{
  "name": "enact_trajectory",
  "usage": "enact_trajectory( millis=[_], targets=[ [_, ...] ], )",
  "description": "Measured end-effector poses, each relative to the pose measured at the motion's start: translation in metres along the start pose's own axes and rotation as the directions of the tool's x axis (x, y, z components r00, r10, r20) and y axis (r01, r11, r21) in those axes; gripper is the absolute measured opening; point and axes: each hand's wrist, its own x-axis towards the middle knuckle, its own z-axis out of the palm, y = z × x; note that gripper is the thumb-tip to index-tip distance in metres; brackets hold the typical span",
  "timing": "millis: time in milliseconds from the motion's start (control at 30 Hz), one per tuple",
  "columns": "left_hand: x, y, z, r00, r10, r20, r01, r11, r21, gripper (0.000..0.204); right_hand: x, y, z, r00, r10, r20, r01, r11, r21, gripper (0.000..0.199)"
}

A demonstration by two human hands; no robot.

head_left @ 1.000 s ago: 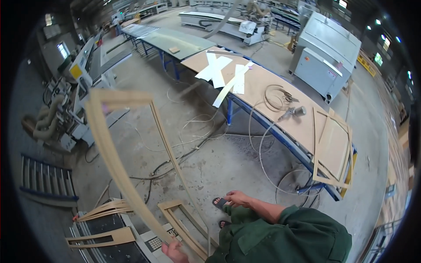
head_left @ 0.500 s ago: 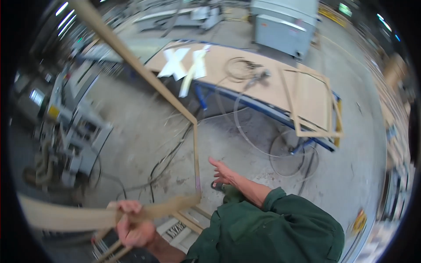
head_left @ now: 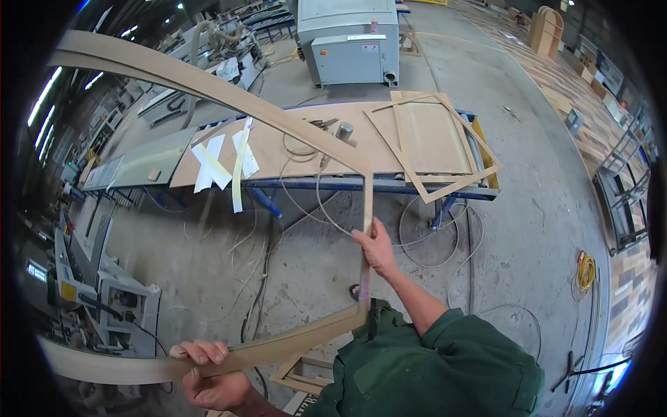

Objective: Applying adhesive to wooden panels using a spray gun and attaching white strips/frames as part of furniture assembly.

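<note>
A large, thin wooden frame (head_left: 264, 112) stretches from the far left to just in front of my body. Its two long rails are joined by a short end rail on the right. The fingers of my left hand (head_left: 215, 379) wrap over the near long rail, with the thumb below it. My right hand (head_left: 377, 248) is closed round the short end rail, about halfway along. The frame is held up off the floor, and its far left end runs out of view.
Beyond the frame stands a blue-legged table with a brown board top (head_left: 271, 149). On it lie wooden frames (head_left: 455, 183), crossed white and yellow strips (head_left: 210, 163) and a hose with an air tool (head_left: 344, 131). Hoses and cables (head_left: 262, 278) trail over the floor. A grey machine (head_left: 347, 59) stands behind.
My right hand, earlier open and apart from the frame, has taken hold of the end rail. The view has turned right, and the frame appears further right against the table.
</note>
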Motion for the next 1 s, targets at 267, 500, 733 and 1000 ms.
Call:
enact_trajectory(
  millis=[267, 500, 733, 1000],
  targets=[
    [0.074, -0.076, 0.000, 0.957, -0.189, -0.219, 0.149, 0.971, -0.185, 0.018, 0.070, -0.026, -0.038, 0.961, -0.016, -0.275, -0.035, 0.983, -0.179, 0.061],
    [0.157, -0.164, -0.027, 0.839, -0.374, -0.395, 0.300, 0.924, -0.237, 0.022, 0.139, -0.064, -0.054, 0.931, -0.085, -0.355, -0.097, 0.880, -0.465, 0.060],
    [0.205, -0.225, -0.061, 0.665, -0.504, -0.551, 0.417, 0.863, -0.286, 0.029, 0.199, -0.048, -0.045, 0.960, -0.124, -0.251, -0.016, 0.871, -0.490, 0.057],
    [0.231, -0.230, -0.160, 0.522, -0.516, -0.679, 0.368, 0.854, -0.367, 0.031, 0.226, -0.024, 0.057, 0.995, 0.015, -0.102, -0.058, 0.899, -0.434, 0.053]
  ],
)
